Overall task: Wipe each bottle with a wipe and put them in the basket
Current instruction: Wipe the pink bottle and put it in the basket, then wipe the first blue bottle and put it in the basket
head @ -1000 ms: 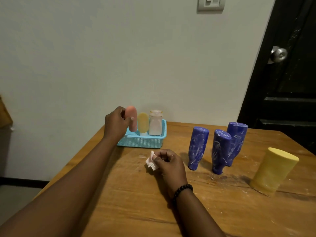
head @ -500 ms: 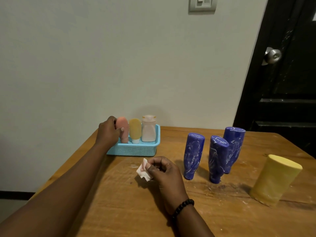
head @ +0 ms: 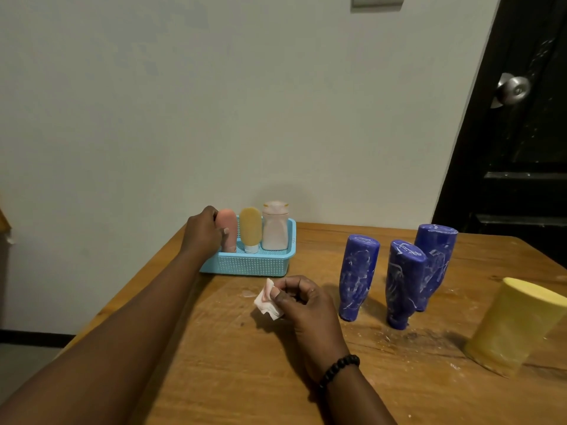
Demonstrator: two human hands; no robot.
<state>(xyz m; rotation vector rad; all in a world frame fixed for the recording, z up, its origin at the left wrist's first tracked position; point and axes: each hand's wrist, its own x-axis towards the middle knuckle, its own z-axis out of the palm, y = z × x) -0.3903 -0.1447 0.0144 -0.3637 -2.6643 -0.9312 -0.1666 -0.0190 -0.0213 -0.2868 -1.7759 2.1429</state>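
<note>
At the basket's [head: 254, 265] left end, left hand [head: 202, 233] grip clamped on pink bottle [head: 228, 230], standing it inside beside two others. Right hand [head: 302, 305] pinches wipe [head: 267, 303] above tabletop [head: 245, 378]. Placing step; next, let go, grab a blue bottle [head: 357, 276].

Bare wood at the front of the table, bottles crowding the back and right

The blue basket [head: 248, 265] sits at the table's [head: 233, 378] back-left edge, its left and middle filled by the pink bottle [head: 228, 230], a yellow bottle [head: 250, 230] and a white bottle [head: 275, 227]; room remains only at its right end. Three blue bottles [head: 357, 276] stand close together right of centre, narrow gaps between them. A large yellow bottle [head: 515, 326] blocks the right edge. The left arm [head: 129, 326] crosses the front-left; the right hand [head: 306, 305] rests mid-table. Bare wood lies between the basket and the blue bottles.
</note>
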